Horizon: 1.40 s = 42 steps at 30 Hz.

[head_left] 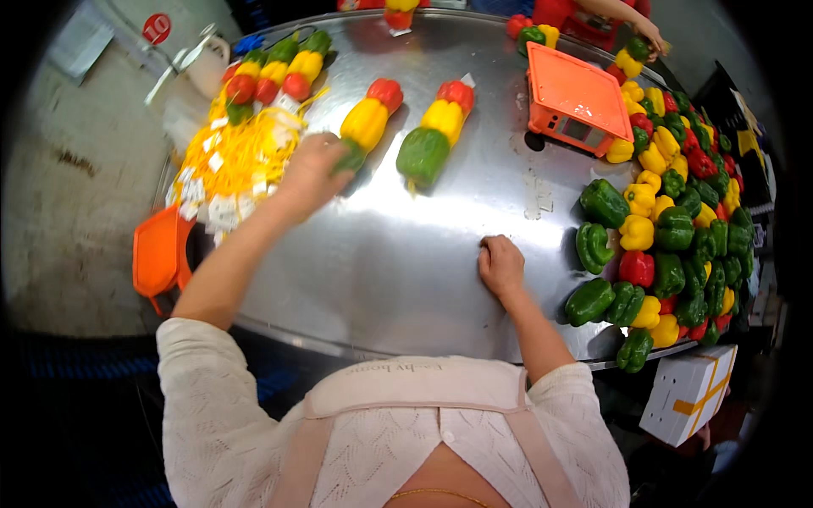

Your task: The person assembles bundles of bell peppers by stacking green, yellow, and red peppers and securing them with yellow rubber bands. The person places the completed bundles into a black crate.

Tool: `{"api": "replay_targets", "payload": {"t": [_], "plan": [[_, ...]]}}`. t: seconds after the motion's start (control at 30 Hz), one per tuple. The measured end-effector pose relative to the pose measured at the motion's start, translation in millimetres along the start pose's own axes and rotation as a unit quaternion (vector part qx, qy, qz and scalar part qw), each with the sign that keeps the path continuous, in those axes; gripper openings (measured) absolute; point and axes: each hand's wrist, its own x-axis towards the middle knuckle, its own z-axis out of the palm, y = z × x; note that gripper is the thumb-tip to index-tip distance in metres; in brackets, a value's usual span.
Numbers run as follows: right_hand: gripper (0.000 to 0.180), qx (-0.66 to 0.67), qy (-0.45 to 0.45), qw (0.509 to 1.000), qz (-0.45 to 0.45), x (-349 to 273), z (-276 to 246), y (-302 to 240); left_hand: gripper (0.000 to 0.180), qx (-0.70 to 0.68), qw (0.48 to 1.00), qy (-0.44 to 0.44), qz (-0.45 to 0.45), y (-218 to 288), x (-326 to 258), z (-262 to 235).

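Fingers curled round its near end, my left hand (315, 172) grips a green bell pepper (350, 156). That pepper lies in line with a yellow bell pepper (364, 124) and a red one (385, 93) on the steel table. Just right of this row lies another set: a green bell pepper (423, 157), a yellow one (444, 121) and a red one (456, 95), with a small white tag at its far end. My right hand (501, 264) rests on the table with its fingers curled in and nothing visible in them.
Yellow strips with white tags (241, 161) are heaped at the left, below several tricolour pepper rows (284, 68). An orange scale (576, 97) stands far right, beside a large pile of loose peppers (677, 212). A co-worker's hand (650, 38) touches peppers at the far right.
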Motion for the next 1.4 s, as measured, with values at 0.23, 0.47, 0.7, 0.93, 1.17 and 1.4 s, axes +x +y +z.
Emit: {"api": "replay_targets", "payload": {"t": [0.23, 0.47, 0.7, 0.93, 1.17, 1.4], "plan": [[0.012, -0.018, 0.018, 0.999, 0.024, 3.6, 2.2, -6.5, 0.071, 0.276, 0.946, -0.162, -0.044, -47.9, 52.8, 115.4], [0.014, -0.036, 0.030, 0.999, 0.023, 7.6, 2.8, -7.1, 0.075, 0.211, 0.969, -0.083, -0.101, -146.5, 131.9, 105.7], [0.014, -0.024, 0.022, 0.999, 0.025, 9.8, 0.5, -12.2, 0.072, 0.213, 0.965, -0.010, -0.155, -209.9, 160.0, 128.1], [0.013, -0.043, 0.006, 0.999, 0.033, 6.7, 1.3, -5.6, 0.067, 0.203, 0.967, -0.022, -0.154, -198.2, 187.2, 145.0], [0.010, -0.032, 0.000, 0.999, 0.015, 7.8, 3.3, -8.3, 0.092, -0.327, 0.908, -0.135, -0.223, -14.3, 169.5, 187.7], [0.010, -0.041, 0.000, 0.999, 0.019, 4.1, 3.5, -5.0, 0.106, -0.254, 0.929, -0.184, -0.197, 52.9, 154.4, 165.2]]}}
